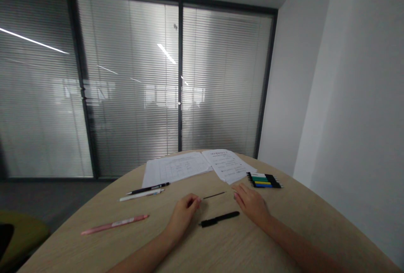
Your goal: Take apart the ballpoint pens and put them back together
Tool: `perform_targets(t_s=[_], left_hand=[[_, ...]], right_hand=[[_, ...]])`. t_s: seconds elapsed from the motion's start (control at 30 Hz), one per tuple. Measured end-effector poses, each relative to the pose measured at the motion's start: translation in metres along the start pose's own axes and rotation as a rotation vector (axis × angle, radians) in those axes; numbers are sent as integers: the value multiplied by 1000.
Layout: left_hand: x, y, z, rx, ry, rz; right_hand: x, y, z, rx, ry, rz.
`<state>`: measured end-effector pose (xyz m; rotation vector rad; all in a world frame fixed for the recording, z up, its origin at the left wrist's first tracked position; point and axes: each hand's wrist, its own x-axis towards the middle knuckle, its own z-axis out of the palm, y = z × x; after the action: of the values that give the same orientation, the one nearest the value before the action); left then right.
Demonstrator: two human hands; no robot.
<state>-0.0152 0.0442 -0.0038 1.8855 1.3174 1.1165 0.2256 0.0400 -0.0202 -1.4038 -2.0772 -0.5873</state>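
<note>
My left hand (184,214) rests on the table with its fingers loosely curled and nothing visible in them. My right hand (251,203) lies palm down, fingers extended, holding nothing. Between the hands lies a thin black pen refill (213,195), its left end close to my left fingertips and its right end close to my right fingertips. Just below it sits a black pen barrel (219,219), touching neither hand.
On the light wood table (293,218) lie a black pen (147,188), a white pen (141,195), a pink pen (115,224), printed papers (202,167) and a pack of coloured pens (263,180). Behind stands a glass partition with blinds (179,79).
</note>
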Motion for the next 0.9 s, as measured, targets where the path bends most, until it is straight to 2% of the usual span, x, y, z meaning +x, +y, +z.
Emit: perform_targets(t_s=[0.1, 0.2, 0.63, 0.9], left_hand=[[-1, 1, 1, 2, -9, 27], [-3, 4, 1, 8, -19, 42], [-6, 9, 2, 101, -80, 70], [-9, 13, 1, 103, -72, 84]], right_hand=[[0, 0, 0, 13, 63, -151], [1, -2, -2, -2, 102, -242], [3, -3, -2, -30, 117, -350], [3, -6, -4, -67, 93, -413]])
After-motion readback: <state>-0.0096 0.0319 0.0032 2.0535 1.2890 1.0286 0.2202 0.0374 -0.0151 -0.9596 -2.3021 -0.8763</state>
